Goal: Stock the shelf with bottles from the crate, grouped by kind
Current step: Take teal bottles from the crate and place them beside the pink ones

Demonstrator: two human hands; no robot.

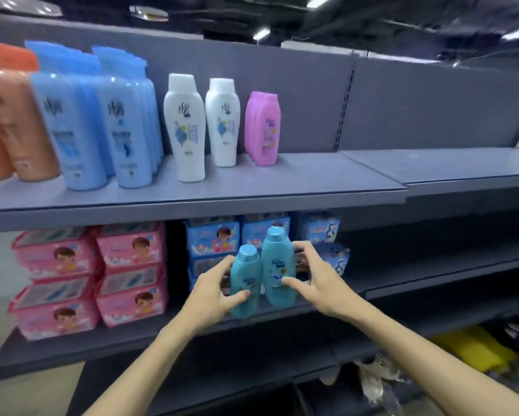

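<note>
Head view: the left hand (213, 291) holds the shorter teal plastic bottle with a flip cap (246, 283), thumb across its front and fingers curled behind it; this grip is closed on the bottle. The right hand (318, 277) holds the taller teal plastic bottle with a flip cap (277, 265), thumb on the front label and fingers wrapped round the far side; this grip is likewise closed on its bottle. Both bottles stand upright, side by side and touching or nearly so, in front of the lower grey metal shelf (132, 334). Behind them on that shelf sit stacked blue wipe packs (211, 235); stacked pink wipe packs (129, 274) sit to the left. The upper grey metal shelf (252, 187) carries, from left to right, orange plastic bottles (18, 124), light-blue plastic bottles (102, 130), two white plastic bottles (186, 127) standing apart from each other, and a row of pink plastic bottles (262, 127). The right section of the upper shelf is bare. The crate cannot be identified in this view.
</note>
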